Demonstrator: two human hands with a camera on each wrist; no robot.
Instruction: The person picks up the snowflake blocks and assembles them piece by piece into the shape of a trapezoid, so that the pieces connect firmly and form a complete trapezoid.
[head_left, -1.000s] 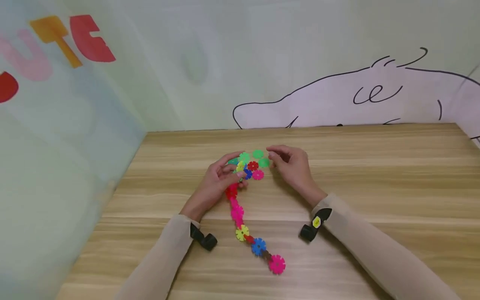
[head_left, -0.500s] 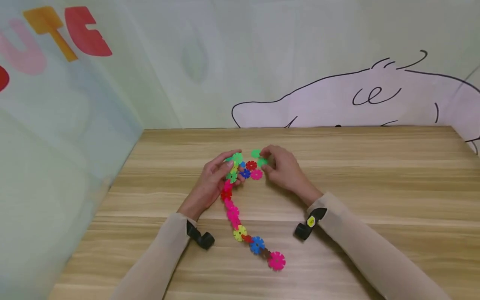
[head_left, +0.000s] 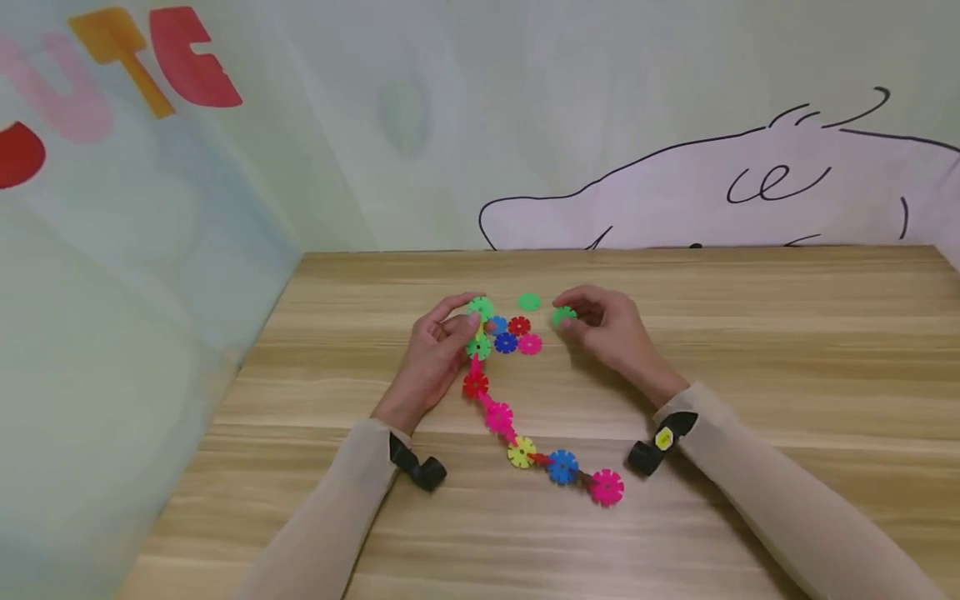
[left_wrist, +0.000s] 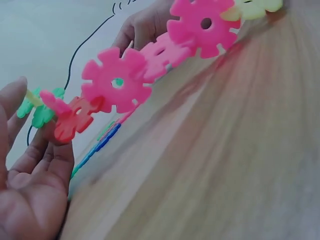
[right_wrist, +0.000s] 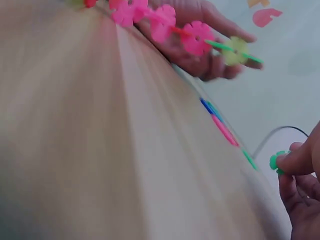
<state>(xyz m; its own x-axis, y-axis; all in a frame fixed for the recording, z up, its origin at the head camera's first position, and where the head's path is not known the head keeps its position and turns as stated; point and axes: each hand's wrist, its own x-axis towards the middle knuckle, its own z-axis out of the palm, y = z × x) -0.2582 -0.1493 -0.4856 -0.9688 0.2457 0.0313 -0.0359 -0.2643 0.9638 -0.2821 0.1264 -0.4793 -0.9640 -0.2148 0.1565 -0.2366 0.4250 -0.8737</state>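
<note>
My left hand (head_left: 431, 362) pinches the upper end of a chain of interlocking flower discs (head_left: 498, 417). Green, yellow, pink, red, blue and brown pieces make up the chain, which trails down toward the right in the head view. A green disc (head_left: 479, 309) tops it by the left fingertips. Between the thumb and fingers of my right hand (head_left: 613, 333) is a loose green flower disc (right_wrist: 278, 162), held apart from the chain. In the left wrist view, a pink disc (left_wrist: 116, 80) of the chain hangs above the table.
Between the hands, loose discs lie on the wooden table (head_left: 787, 375): a green one (head_left: 529, 302), a red one (head_left: 519, 326), a dark blue one (head_left: 506, 342), a pink one (head_left: 530, 344) and a lighter blue one (head_left: 497, 325). A printed wall borders the table's back and left.
My right hand has picked up a green disc from the table and drawn it to the right. The chain's lower end has swung rightward and up in the head view, still in my left hand.
</note>
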